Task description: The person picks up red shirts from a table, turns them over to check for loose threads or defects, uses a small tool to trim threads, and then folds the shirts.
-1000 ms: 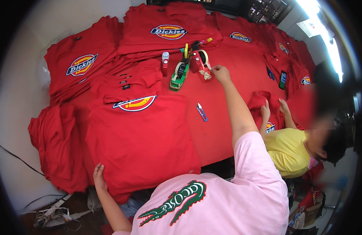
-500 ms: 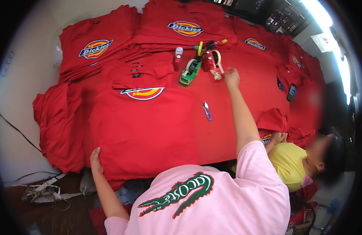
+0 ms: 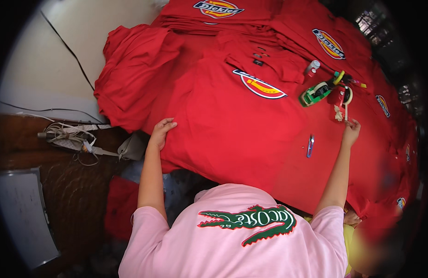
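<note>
A red T-shirt (image 3: 223, 134) with a printed oval emblem lies spread before me, its lower edge toward my body. My left hand (image 3: 162, 133) is at its left edge, fingers bent and closed on the cloth. Off to the right, my right hand (image 3: 352, 131) pinches the end of a pale strip of tape. That strip runs up to a cream tape roll (image 3: 348, 95) in a red tape dispenser (image 3: 338, 98). Thread snips (image 3: 310, 146) with blue handles lie between the shirt and my right arm. Beside the red dispenser stands a green tape dispenser (image 3: 315, 94).
Folded red shirts (image 3: 251, 21) are stacked along the far side, and a crumpled red garment (image 3: 130, 74) sits at the left. A small white-capped bottle (image 3: 312, 68) stands behind the dispensers. Bundled cables (image 3: 68, 136) lie left below the table. Another person's hand (image 3: 352, 217) shows at lower right.
My view has swung to the left, so the table appears shifted right. My left hand's fingers have bent in on the shirt edge; the right hand remains by the tape.
</note>
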### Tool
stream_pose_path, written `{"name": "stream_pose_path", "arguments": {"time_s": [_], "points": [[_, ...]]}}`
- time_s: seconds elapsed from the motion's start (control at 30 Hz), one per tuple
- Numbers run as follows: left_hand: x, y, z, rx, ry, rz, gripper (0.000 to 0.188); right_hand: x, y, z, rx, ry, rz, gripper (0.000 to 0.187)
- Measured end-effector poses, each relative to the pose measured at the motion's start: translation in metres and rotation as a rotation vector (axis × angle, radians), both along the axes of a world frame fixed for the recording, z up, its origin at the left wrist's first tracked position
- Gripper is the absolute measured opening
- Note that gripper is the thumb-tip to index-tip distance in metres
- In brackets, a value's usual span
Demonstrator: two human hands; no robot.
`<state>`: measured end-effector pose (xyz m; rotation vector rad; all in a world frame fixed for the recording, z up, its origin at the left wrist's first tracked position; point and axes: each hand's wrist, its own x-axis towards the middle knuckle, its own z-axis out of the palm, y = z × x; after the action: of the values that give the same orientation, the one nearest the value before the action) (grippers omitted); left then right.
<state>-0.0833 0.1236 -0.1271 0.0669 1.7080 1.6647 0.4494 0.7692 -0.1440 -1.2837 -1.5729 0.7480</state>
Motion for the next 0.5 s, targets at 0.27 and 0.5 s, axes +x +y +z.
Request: {"name": "stream_pose_path", "arguments": {"time_s": [0.27, 0.5], "points": [[0.01, -0.008, 0.006, 0.028, -0.055, 0.043, 0.017, 0.007, 0.026, -0.024, 0.007, 0.094, -0.153, 0.039], [0.01, -0.006, 0.009, -0.018, -0.016, 0.028, 0.019, 0.0, 0.011, -0.02, -0.015, 0.146, -0.223, 0.04]]}}
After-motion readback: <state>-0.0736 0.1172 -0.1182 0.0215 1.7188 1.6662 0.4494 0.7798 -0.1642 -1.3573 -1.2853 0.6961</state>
